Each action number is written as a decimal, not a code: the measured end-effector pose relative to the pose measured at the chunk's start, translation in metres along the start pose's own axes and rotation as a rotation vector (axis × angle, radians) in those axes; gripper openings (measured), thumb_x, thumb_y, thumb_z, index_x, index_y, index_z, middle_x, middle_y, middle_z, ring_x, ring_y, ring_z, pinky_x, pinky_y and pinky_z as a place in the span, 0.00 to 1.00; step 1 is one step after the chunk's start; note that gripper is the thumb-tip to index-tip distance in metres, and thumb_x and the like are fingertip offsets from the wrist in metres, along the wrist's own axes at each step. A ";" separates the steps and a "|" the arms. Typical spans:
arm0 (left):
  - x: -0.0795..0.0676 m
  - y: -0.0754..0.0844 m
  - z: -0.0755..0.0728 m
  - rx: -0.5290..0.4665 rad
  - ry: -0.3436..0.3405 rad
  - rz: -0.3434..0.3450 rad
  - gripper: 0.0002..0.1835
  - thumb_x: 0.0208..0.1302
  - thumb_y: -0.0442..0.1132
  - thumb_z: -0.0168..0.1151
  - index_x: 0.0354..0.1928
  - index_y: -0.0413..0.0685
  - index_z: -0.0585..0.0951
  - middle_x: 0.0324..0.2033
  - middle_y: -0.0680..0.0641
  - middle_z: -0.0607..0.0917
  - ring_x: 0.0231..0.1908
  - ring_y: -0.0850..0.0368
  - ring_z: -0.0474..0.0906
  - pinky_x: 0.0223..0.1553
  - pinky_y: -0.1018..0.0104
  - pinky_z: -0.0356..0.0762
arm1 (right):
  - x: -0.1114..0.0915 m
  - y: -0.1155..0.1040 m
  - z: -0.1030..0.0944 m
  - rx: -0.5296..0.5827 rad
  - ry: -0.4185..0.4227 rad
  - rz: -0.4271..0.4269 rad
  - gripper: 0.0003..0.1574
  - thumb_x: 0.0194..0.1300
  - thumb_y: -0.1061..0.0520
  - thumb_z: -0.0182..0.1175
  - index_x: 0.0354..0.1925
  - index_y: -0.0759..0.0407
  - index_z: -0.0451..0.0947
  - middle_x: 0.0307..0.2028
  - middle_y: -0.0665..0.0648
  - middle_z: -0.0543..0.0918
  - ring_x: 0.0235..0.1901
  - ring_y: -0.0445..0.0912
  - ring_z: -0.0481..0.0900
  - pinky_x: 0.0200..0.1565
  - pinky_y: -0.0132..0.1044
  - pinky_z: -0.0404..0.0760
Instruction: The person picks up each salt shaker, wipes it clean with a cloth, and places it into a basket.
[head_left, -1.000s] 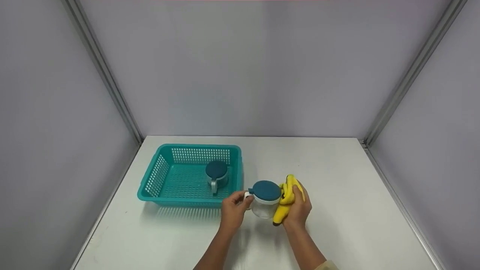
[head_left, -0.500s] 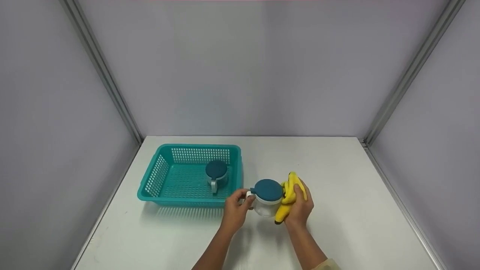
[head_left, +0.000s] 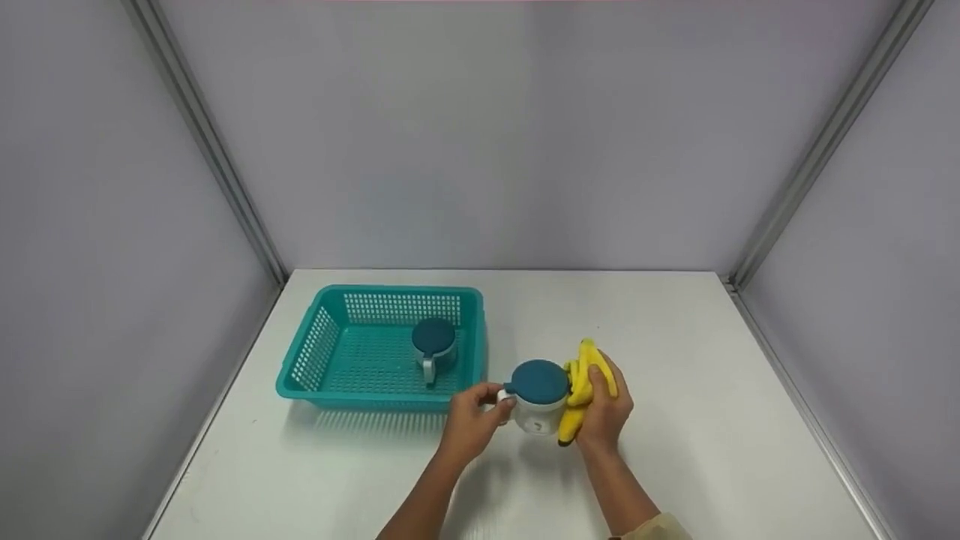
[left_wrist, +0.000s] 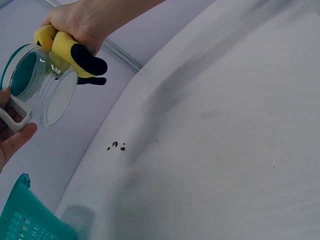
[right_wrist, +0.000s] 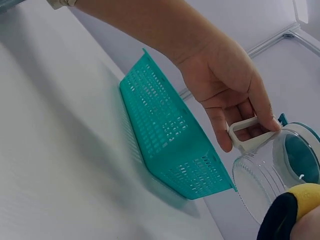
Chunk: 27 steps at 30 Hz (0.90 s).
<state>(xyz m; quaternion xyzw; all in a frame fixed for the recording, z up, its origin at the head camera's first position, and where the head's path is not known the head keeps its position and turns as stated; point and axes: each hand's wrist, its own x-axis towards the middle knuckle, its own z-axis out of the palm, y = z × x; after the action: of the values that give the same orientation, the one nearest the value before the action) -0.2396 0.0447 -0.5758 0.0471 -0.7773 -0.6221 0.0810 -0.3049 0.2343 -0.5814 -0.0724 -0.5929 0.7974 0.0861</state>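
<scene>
In the head view my left hand (head_left: 471,421) pinches the white handle (right_wrist: 245,135) of a clear glass jar with a blue lid (head_left: 538,381). The jar (head_left: 534,420) is held above the white table, and in both wrist views it looks tilted. On the jar's right side, my right hand (head_left: 607,411) grips a bunched yellow cloth (head_left: 591,381) with black ends. The cloth (left_wrist: 67,47) lies against the glass. Part of the left hand is cut off at the edge of the left wrist view.
A teal plastic basket (head_left: 375,403) stands on the table (head_left: 315,480) to the left. Inside it, near its right wall, is a second blue-lidded jar (head_left: 434,339) with a handle. Grey panels (head_left: 495,135) enclose the back and sides. Small dark specks (left_wrist: 116,145) mark the surface.
Both hands, the jar and the cloth have shifted slightly to the right. The cloth has moved up a little along the jar's side. A small mark now shows on the glass.
</scene>
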 end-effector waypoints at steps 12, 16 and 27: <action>-0.001 -0.004 0.005 -0.031 0.063 0.134 0.06 0.65 0.41 0.66 0.42 0.49 0.84 0.37 0.50 0.86 0.39 0.57 0.82 0.37 0.68 0.85 | -0.001 0.005 0.000 -0.146 -0.021 -0.323 0.19 0.71 0.56 0.57 0.59 0.54 0.78 0.56 0.52 0.80 0.49 0.43 0.78 0.51 0.24 0.78; -0.004 0.005 0.006 -0.014 0.119 0.151 0.06 0.66 0.38 0.65 0.42 0.47 0.84 0.36 0.48 0.85 0.39 0.57 0.82 0.37 0.69 0.84 | -0.006 0.004 0.003 -0.214 -0.028 -0.510 0.19 0.67 0.65 0.57 0.56 0.61 0.80 0.57 0.58 0.80 0.51 0.37 0.77 0.52 0.22 0.76; -0.004 -0.005 0.007 -0.038 0.185 0.223 0.05 0.67 0.41 0.64 0.42 0.49 0.84 0.37 0.49 0.84 0.41 0.57 0.82 0.38 0.68 0.85 | 0.001 0.012 0.011 -0.277 -0.034 -1.139 0.18 0.50 0.66 0.62 0.42 0.68 0.85 0.46 0.69 0.83 0.46 0.55 0.78 0.57 0.26 0.76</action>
<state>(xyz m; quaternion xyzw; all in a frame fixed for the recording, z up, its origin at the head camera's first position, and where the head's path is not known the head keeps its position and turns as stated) -0.2373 0.0514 -0.5826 0.0158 -0.7549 -0.6169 0.2220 -0.3085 0.2209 -0.5901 0.2599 -0.6382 0.5417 0.4813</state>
